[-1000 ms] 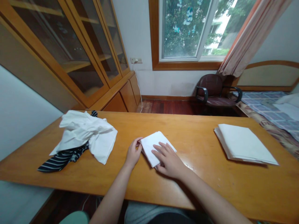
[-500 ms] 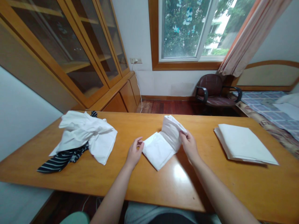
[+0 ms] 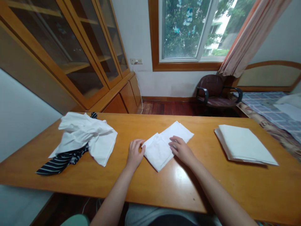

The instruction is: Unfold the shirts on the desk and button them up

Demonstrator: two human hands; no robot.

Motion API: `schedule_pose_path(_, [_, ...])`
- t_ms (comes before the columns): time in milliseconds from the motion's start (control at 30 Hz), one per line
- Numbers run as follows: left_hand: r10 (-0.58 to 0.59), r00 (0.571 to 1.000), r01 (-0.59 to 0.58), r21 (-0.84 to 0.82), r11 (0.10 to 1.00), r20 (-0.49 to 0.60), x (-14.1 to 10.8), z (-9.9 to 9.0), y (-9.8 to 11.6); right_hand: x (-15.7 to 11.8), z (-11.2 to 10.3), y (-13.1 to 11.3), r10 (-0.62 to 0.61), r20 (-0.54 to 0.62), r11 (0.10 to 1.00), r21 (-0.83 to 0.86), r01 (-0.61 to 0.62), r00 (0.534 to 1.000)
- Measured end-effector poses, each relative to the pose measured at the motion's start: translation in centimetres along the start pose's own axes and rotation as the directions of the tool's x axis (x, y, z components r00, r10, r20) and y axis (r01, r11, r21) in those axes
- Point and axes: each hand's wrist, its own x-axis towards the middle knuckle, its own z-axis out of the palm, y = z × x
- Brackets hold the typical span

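Observation:
A white folded cloth (image 3: 158, 154) lies flat in the middle of the table, with one flap spread toward the upper right. My left hand (image 3: 136, 153) rests at its left corner, fingers loosely bent and thumb at the cloth's edge. Over the right part of the cloth is my right hand (image 3: 182, 150), its fingers apart and touching or just above the fabric. Neither hand grips anything that I can see.
Crumpled white cloths (image 3: 82, 131) lie at the left with a dark striped cloth (image 3: 53, 164) partly under them. A folded white stack (image 3: 244, 142) sits at the right on the wooden table (image 3: 94, 185). Behind stand a glass-door cabinet (image 3: 105, 84) and a chair (image 3: 213, 91).
The raised flap of the folded cloth has come down flat toward the upper right. My right hand has let go of its edge and moved left over the cloth.

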Motion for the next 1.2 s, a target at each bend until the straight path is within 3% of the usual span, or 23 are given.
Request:
schedule_pose_path(100, [0.142, 0.986, -0.147, 0.063, 0.987, 0.083, -0.6, -0.1, 2.2, 0.4, 1.1, -0.1, -0.046, 0.060, 0.996, -0.069, 0.050, 0.997])
schedule_pose_path(200, [0.243, 0.941, -0.268, 0.080, 0.960, 0.237, -1.4, 0.8, 5.2, 0.7, 0.9, -0.4, -0.038, 0.105, 0.984, -0.167, 0.055, 0.994])
schedule_pose_path(333, [0.263, 0.922, -0.318, 0.168, 0.933, 0.283, -1.6, 2.7, 7.9, 0.6, -0.3, -0.9, 0.076, 0.138, 0.935, -0.353, -0.023, 0.987])
schedule_pose_path(433, [0.229, 0.927, -0.302, 0.231, 0.925, 0.296, -0.7, 3.0, 7.7, 0.1, -1.4, -1.5, 0.169, 0.119, 0.883, -0.459, -0.097, 0.978])
schedule_pose_path(533, [0.097, 0.949, -0.184, 0.279, 0.942, 0.299, 0.9, 2.5, 5.8, -0.8, -2.7, -2.4, 0.241, 0.129, 0.832, -0.537, -0.137, 0.962])
schedule_pose_path(667, [-0.202, 0.967, 0.155, 0.275, 0.949, 0.152, 3.5, 1.8, 1.4, -2.1, -3.9, -4.5, 0.265, 0.233, 0.826, -0.556, -0.095, 0.936])
schedule_pose_path(767, [-0.437, 0.899, 0.438, 0.135, 0.889, -0.039, 5.3, 1.4, -1.8, -2.7, -4.2, -6.0, 0.241, 0.323, 0.869, -0.492, -0.055, 0.915])
schedule_pose_path(833, [-0.485, 0.852, 0.503, 0.054, 0.863, -0.196, 5.9, 1.2, -3.1, -2.9, -4.4, -6.6, 0.211, 0.372, 0.905, -0.423, -0.038, 0.904])
schedule_pose_path(900, [-0.456, 0.844, 0.482, 0.029, 0.876, -0.282, 5.9, 1.0, -3.5, -2.9, -4.5, -6.6, 0.180, 0.377, 0.936, -0.349, -0.041, 0.909])
schedule_pose_path(933, [-0.420, 0.865, 0.445, 0.034, 0.895, -0.276, 5.7, 1.0, -3.2, -2.8, -4.6, -6.4, 0.175, 0.353, 0.944, -0.324, -0.055, 0.919])
schedule_pose_path(1067, [-0.180, 0.983, 0.183, 0.094, 0.979, -0.033, 3.5, 1.6, -0.7, -2.8, -4.5, -4.5, 0.288, 0.168, 0.914, -0.344, -0.217, 0.943])
schedule_pose_path(1200, [-0.030, 0.993, 0.018, 0.108, 0.994, 0.113, 1.4, 3.1, 1.7, -2.7, -4.2, -2.3, 0.397, 0.134, 0.894, -0.278, -0.350, 0.908])
